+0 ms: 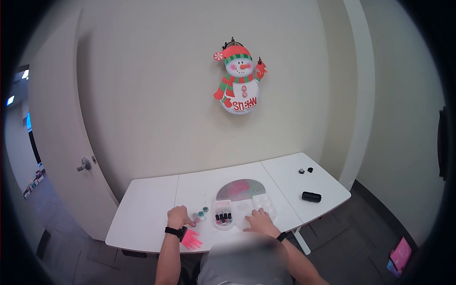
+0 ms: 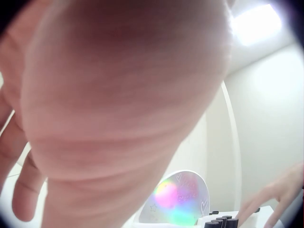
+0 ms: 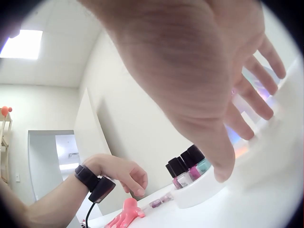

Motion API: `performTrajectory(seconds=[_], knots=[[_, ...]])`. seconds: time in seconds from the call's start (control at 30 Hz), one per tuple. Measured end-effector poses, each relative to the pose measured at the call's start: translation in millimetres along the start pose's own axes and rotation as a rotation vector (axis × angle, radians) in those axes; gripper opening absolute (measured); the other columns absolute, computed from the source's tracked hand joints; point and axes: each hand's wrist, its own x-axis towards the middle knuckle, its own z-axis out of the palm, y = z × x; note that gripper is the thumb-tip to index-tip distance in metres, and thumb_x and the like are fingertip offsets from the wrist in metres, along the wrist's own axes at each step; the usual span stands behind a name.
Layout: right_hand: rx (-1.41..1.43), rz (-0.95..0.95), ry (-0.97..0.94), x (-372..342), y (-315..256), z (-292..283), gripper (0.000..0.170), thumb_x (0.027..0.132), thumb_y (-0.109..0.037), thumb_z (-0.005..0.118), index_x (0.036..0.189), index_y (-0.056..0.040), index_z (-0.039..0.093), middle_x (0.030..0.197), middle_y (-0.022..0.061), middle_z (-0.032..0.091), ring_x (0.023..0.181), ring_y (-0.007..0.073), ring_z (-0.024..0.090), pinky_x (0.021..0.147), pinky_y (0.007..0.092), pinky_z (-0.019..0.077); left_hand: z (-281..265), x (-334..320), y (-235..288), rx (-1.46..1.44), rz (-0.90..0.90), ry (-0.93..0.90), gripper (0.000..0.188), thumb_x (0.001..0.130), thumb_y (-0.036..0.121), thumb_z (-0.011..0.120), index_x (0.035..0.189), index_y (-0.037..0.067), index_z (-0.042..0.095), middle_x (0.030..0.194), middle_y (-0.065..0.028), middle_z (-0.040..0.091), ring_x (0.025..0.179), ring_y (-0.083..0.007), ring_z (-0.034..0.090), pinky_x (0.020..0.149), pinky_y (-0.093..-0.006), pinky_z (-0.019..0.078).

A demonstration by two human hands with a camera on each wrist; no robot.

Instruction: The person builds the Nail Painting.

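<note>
My left hand (image 1: 179, 217) is over the table left of some small jars (image 1: 203, 213), its fingers loosely bent down with nothing visible in them; a fingertip is near a pinkish jar, contact unclear. A pink hand-shaped piece (image 1: 191, 239) lies just below that wrist. Black-capped polish bottles (image 3: 176, 166) stand in the white case's left compartment (image 1: 222, 203). To their right, my right hand (image 1: 260, 222) spreads its fingers low over the case's white surface; in the right wrist view the fingers (image 3: 256, 102) are nearly straight, holding nothing.
Behind the compartments stands the case's rounded shiny lid (image 1: 241, 189). At the table's right are a black case (image 1: 311, 196) and two small dark objects (image 1: 306, 170). A snowman decoration (image 1: 240, 80) hangs on the wall. On the left is a door (image 1: 61, 118).
</note>
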Motion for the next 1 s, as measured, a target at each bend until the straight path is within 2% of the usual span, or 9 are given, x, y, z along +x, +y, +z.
performTrajectory(seconds=[0.3,0.5,0.57,0.63,0.67,0.73,0.83,0.9,1.0], knots=[[0.101,-0.064,0.032,1,-15,4,0.063,0.087,-0.054,0.083,0.135,-0.0146,0.075,0.136,0.0197,0.065,0.134,0.0462,0.052,0.107,0.0603,0.0492,41,29,3,0.048,0.022,0.015,0.059,0.06,0.037,0.1,0.107,0.007,0.083,0.11,-0.0189,0.082,0.105,-0.036,0.08,0.089,-0.0457,0.0647],[0.034,-0.128,0.085,-5,-30,4,0.072,0.087,-0.057,0.082,0.145,-0.0146,0.069,0.135,0.0205,0.066,0.135,0.05,0.053,0.111,0.0579,0.0504,-1,3,12,-0.047,-0.008,0.145,0.05,0.065,0.038,0.099,0.101,0.007,0.083,0.104,-0.0188,0.082,0.102,-0.0357,0.08,0.087,-0.0474,0.0645],[0.034,-0.13,0.076,-6,-35,5,0.073,0.087,-0.057,0.082,0.145,-0.0138,0.068,0.135,0.0203,0.066,0.135,0.0496,0.053,0.11,0.0571,0.051,-49,-47,39,-0.101,0.054,0.177,0.045,0.072,0.039,0.096,0.1,0.006,0.083,0.103,-0.0187,0.082,0.1,-0.0359,0.08,0.085,-0.0474,0.0639],[0.087,-0.177,0.072,-7,-35,3,0.072,0.089,-0.054,0.081,0.145,-0.0124,0.068,0.135,0.019,0.067,0.135,0.0494,0.053,0.109,0.0557,0.0517,-63,-63,63,-0.424,0.292,0.263,0.04,0.077,0.035,0.092,0.1,0.004,0.082,0.102,-0.0193,0.081,0.099,-0.0371,0.079,0.083,-0.0474,0.063],[0.089,-0.171,0.062,-8,-34,-2,0.072,0.089,-0.054,0.081,0.145,-0.0124,0.068,0.135,0.019,0.067,0.135,0.0494,0.053,0.109,0.0557,0.0517,-58,-63,80,-0.426,0.294,0.251,0.04,0.077,0.035,0.092,0.1,0.004,0.082,0.102,-0.0193,0.081,0.099,-0.0371,0.079,0.083,-0.0474,0.063],[0.2,-0.263,0.007,-8,-30,-14,0.062,0.092,-0.048,0.08,0.141,-0.0119,0.07,0.133,0.018,0.069,0.132,0.0448,0.057,0.108,0.0518,0.0528,-40,-54,112,-0.504,0.521,0.416,0.036,0.079,0.03,0.089,0.1,0.002,0.081,0.1,-0.0209,0.08,0.096,-0.0395,0.078,0.083,-0.0487,0.0622],[0.462,-0.33,0.087,6,1,-9,0.045,0.093,-0.033,0.076,0.133,-0.0109,0.074,0.129,0.0179,0.071,0.125,0.0403,0.063,0.109,0.0477,0.0531,-9,-24,161,-0.411,0.602,0.399,0.031,0.081,0.024,0.086,0.102,0.002,0.082,0.102,-0.0218,0.08,0.096,-0.0408,0.078,0.084,-0.0504,0.0625],[0.438,-0.346,0.141,2,20,-18,0.031,0.091,-0.018,0.071,0.12,-0.0102,0.078,0.123,0.0191,0.073,0.118,0.038,0.067,0.106,0.0457,0.0541,7,-12,188,-0.394,0.577,0.339,0.028,0.081,0.021,0.085,0.102,0.003,0.082,0.103,-0.0223,0.08,0.097,-0.0415,0.078,0.085,-0.0513,0.0626],[0.486,-0.062,0.103,-3,39,-48,0.023,0.088,-0.011,0.065,0.106,-0.0093,0.079,0.114,0.0191,0.074,0.114,0.0376,0.069,0.1,0.0477,0.0552,22,12,220,-0.353,0.533,0.295,0.024,0.082,0.016,0.082,0.102,0.002,0.082,0.106,-0.0231,0.08,0.1,-0.0429,0.078,0.086,-0.0526,0.0631]])
